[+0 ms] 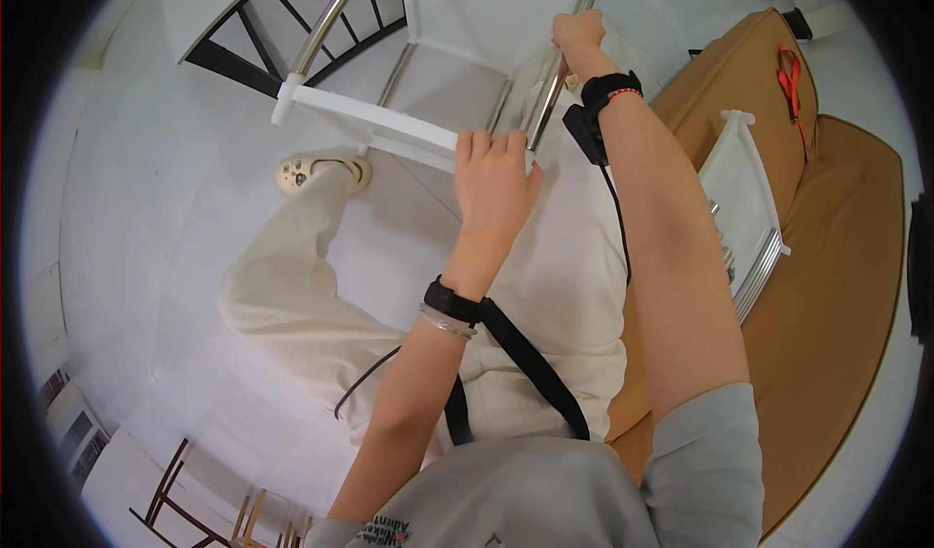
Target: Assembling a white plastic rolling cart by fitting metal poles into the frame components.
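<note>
In front of my legs stands a part-built rack of white panels joined by shiny metal tubes. My left hand (494,183) is closed over the near right corner of the near white panel (375,125), beside the end of a metal tube (547,104). Higher up, my right hand (580,35) wraps round that same tube close to the far white panel (477,8). Another metal tube (329,25) links the two panels on the left. Thinner tubes run lower down between them. My fingers hide the joint at the near right corner.
On the right, a brown cushion (837,353) holds another white panel (744,174), several loose metal tubes (759,274) and a red strap (790,86). A black-barred frame (263,47) is behind the rack. My shoe (297,174) rests left of it. Wooden chairs (175,504) appear lower left.
</note>
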{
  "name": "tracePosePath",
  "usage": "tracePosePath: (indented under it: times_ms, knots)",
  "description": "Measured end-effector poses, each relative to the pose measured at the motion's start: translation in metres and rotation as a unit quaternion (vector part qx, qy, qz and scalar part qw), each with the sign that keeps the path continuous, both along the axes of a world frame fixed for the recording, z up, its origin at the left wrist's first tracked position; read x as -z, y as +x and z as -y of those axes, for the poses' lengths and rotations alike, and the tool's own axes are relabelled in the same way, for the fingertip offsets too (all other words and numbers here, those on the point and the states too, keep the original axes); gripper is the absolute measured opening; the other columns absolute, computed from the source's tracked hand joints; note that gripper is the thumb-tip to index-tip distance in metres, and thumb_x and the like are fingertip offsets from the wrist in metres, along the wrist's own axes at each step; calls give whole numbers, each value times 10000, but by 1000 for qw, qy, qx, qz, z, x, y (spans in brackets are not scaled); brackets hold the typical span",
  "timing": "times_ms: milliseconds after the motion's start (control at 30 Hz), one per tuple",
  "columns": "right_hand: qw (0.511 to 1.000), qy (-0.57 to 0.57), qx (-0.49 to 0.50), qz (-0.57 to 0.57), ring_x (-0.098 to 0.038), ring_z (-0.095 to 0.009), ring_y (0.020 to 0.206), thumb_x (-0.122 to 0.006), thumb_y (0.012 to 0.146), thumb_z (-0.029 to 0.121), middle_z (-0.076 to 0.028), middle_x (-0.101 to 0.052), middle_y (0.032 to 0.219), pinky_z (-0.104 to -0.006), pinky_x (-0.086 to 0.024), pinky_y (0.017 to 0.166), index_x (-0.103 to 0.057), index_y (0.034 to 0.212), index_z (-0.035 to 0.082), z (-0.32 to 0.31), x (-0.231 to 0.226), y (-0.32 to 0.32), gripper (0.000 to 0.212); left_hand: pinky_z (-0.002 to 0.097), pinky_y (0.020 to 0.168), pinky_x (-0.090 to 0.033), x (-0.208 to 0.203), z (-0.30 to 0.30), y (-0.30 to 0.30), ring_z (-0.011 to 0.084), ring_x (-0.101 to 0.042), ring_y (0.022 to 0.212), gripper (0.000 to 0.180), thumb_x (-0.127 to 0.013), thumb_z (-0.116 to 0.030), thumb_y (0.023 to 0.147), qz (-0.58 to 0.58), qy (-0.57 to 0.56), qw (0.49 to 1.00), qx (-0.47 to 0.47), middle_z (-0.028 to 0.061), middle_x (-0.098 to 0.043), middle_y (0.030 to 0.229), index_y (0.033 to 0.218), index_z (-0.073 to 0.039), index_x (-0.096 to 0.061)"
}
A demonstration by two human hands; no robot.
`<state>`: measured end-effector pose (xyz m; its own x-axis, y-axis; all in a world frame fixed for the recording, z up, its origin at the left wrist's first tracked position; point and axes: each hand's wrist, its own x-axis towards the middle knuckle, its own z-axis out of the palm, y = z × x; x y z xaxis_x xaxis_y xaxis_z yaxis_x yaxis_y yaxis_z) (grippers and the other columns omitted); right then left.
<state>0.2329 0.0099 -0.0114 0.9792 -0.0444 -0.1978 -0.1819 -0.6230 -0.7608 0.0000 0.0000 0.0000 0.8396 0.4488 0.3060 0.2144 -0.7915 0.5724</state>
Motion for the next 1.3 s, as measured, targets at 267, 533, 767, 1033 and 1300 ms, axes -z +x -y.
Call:
tracePosePath:
  times_ms: [267, 533, 767, 1033, 1300]
  knots:
    - [999, 0, -36, -37, -630, -294, 563, -544, 726, 0, -253, -575, 792, -323, -542, 475, -379, 1001, -109, 1, 3, 15, 339, 356, 799, -350, -6, -2, 1, 252, -462, 707, 180, -633, -125, 619, 14, 0, 1000, -1, 92, -559, 648, 739, -28, -541]
    - [998, 7, -61, -24, -622, -288, 578, -529, 726, 21, -245, -576, 741, -328, -526, 510, -414, 938, -107, 15, 5, 20, 273, 364, 849, -346, 5, 11, -45, 250, -483, 792, 256, -631, -128, 634, -25, 43, 999, 13, 94, -572, 780, 859, -25, -561]
    - [988, 27, -131, 71, -571, -229, 486, -522, 697, 61, -172, -559, 608, -321, -475, 457, -481, 822, -80, 8, 39, 50, 192, 401, 907, -315, -3, -2, -15, 249, -478, 892, 426, -620, -117, 633, -42, 16, 997, 55, 63, -527, 899, 1034, -32, -509]
    - [995, 36, -62, 71, -599, -277, 508, -483, 712, 39, -234, -571, 717, -349, -501, 468, -386, 954, -117, 2, 28, -2, 304, 406, 891, -292, 6, 3, -9, 221, -469, 862, 378, -625, -140, 643, -98, 89, 991, 36, 56, -507, 855, 982, -31, -497]
    - [992, 27, -44, 118, -620, -301, 550, -483, 721, 45, -267, -573, 747, -346, -521, 489, -345, 991, -114, -2, 44, 0, 342, 450, 992, -218, -18, -21, -2, 239, -445, 1108, 485, -583, -105, 746, 5, 49, 996, 71, 124, -505, 1107, 1188, -3, -413]
